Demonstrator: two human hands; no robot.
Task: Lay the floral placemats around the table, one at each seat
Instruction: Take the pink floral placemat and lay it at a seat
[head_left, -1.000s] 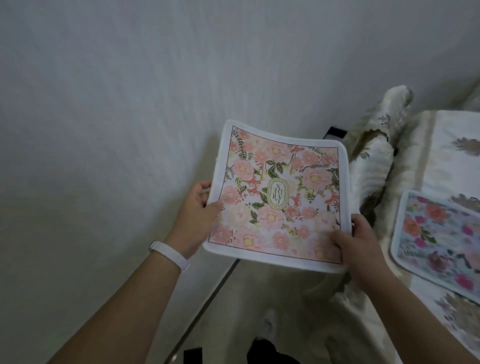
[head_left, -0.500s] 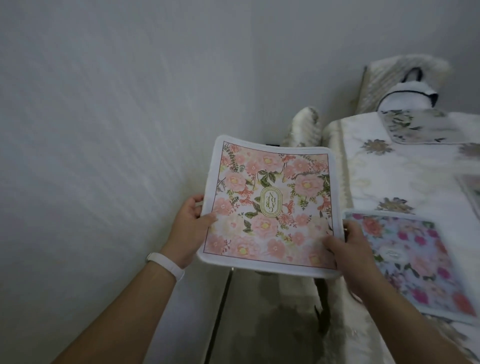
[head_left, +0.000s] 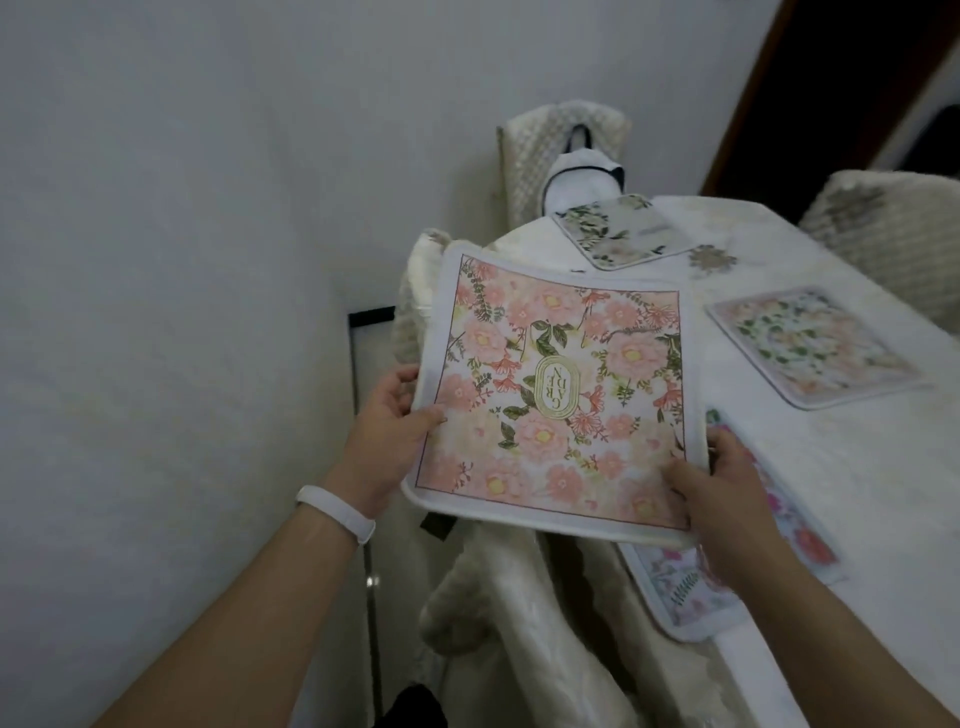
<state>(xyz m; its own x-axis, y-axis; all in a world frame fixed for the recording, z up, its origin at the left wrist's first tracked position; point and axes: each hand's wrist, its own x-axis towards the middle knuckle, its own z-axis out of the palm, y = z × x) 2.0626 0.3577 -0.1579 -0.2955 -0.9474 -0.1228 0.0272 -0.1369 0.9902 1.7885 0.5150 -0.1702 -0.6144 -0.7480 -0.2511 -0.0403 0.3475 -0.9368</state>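
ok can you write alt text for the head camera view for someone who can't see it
A person grips a pink floral placemat with both hands, left hand on its left edge, right hand at its near right corner, beside a cloth-covered table. Three more lie on it: a near placemat below the right hand, a middle placemat and a far placemat.

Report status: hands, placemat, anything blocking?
Left hand, right hand both grip pink placemat, held off table. Laid already: far mat, middle mat, near mat beneath right hand.
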